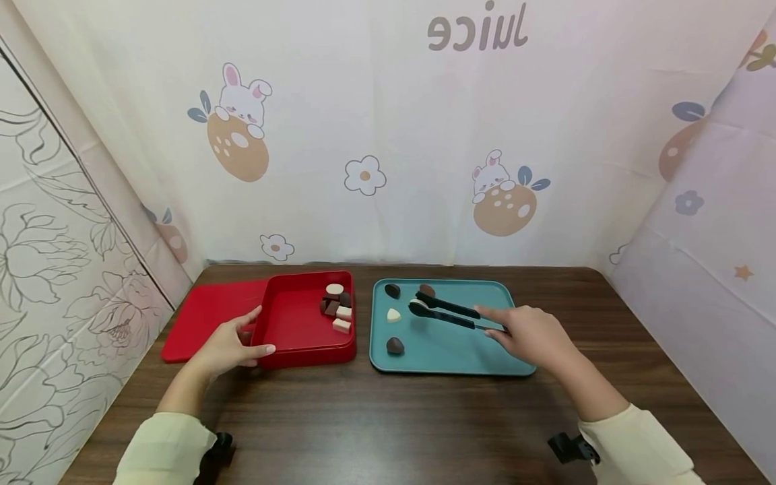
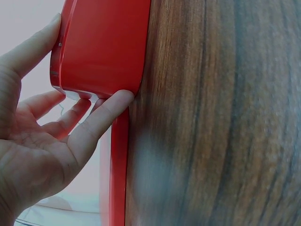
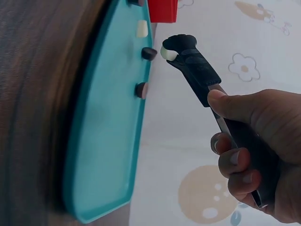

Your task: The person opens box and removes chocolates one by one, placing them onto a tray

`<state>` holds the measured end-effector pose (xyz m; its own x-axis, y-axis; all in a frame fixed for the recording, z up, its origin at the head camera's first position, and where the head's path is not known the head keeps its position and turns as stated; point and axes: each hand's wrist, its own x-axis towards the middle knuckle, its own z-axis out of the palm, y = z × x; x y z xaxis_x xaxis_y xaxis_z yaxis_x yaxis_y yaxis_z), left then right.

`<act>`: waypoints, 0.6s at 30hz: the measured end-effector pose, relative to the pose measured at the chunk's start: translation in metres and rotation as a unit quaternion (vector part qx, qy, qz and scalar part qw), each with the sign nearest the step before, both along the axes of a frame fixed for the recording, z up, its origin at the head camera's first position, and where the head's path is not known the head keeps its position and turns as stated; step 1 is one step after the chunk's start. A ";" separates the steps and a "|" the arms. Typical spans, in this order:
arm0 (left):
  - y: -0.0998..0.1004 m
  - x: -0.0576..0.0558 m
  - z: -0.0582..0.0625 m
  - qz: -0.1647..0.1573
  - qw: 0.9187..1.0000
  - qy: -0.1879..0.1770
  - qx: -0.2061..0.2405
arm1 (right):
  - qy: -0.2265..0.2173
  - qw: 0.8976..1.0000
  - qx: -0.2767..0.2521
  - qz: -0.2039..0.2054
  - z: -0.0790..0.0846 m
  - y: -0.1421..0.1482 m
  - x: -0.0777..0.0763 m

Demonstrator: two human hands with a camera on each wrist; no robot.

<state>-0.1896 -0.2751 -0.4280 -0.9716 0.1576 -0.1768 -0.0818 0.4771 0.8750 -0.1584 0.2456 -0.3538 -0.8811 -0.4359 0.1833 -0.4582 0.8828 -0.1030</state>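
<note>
My right hand (image 1: 527, 333) grips black-tipped tongs (image 1: 448, 314) by their handles, over the teal tray. Between the tong tips is a round white chocolate piece (image 3: 168, 53), lifted above the tray in the right wrist view. On the teal tray (image 1: 448, 364) lie a white chocolate (image 1: 393, 315) and several brown ones, including a dark chocolate (image 1: 395, 345) at the front. My left hand (image 1: 224, 347) rests against the left front corner of a red box (image 1: 309, 356), fingers spread and touching its walls. Several white and brown chocolates (image 1: 331, 308) sit along the box's right side.
A flat red lid (image 1: 206, 316) lies left of the box, partly behind my left hand. Box and tray stand side by side on a dark wooden table (image 1: 364, 424), with a narrow gap between them. A printed curtain (image 1: 388, 229) hangs behind the table.
</note>
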 end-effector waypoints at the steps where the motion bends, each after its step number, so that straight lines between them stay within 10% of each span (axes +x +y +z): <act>1: 0.000 0.000 0.000 -0.001 1.000 0.000 0.000 | 0.001 1.000 -0.002 -0.003 -0.002 0.001 0.001; 18: 0.002 0.002 0.003 0.001 1.000 -0.006 -0.003 | -0.004 0.999 -0.014 -0.040 -0.031 0.011 0.005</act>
<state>-0.1876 -0.2727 -0.4255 -0.9696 0.1545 -0.1897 -0.0938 0.4816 0.8714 -0.1537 0.2569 -0.3848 -0.9147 -0.3588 0.1863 -0.3851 0.9134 -0.1317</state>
